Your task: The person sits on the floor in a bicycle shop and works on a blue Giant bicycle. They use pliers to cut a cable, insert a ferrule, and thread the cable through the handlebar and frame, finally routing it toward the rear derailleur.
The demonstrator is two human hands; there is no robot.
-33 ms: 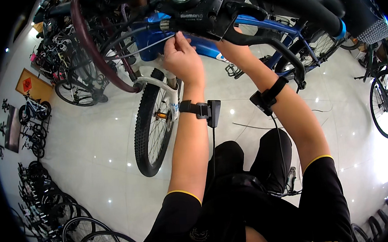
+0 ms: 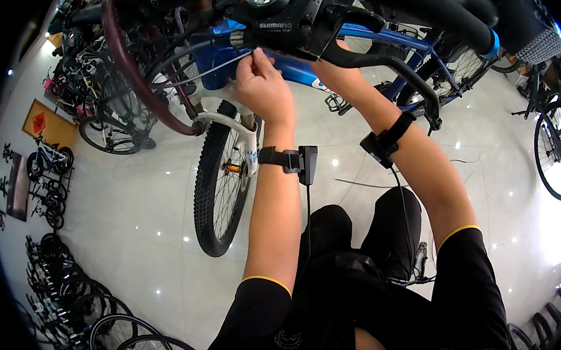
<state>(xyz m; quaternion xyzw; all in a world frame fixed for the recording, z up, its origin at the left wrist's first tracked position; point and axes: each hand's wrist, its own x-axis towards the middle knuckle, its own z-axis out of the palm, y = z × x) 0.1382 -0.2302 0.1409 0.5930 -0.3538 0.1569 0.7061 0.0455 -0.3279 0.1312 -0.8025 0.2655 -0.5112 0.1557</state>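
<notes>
Under the handlebar's shifter unit (image 2: 277, 29), my left hand (image 2: 265, 95) is closed, thumb and forefinger pinched at the end of a thin grey cable (image 2: 221, 68). The cable runs off to the left from my fingertips. My right hand (image 2: 338, 73) reaches up behind the black brake lever (image 2: 403, 69); the shifter unit and lever hide its fingers. A metal barrel adjuster (image 2: 237, 39) sticks out of the shifter just above my left fingertips. Behind both hands lies the blue bicycle frame (image 2: 296, 70), with a white fork (image 2: 245, 135) and knobby front tyre (image 2: 214, 199) below.
A dark red curved tube (image 2: 126, 62) crosses at upper left. A black grip (image 2: 438, 11) spans the upper right. Loose cable pieces (image 2: 365, 183) lie on the tiled floor. Rows of bicycles (image 2: 74, 300) line the left; another bicycle (image 2: 554, 136) stands at right.
</notes>
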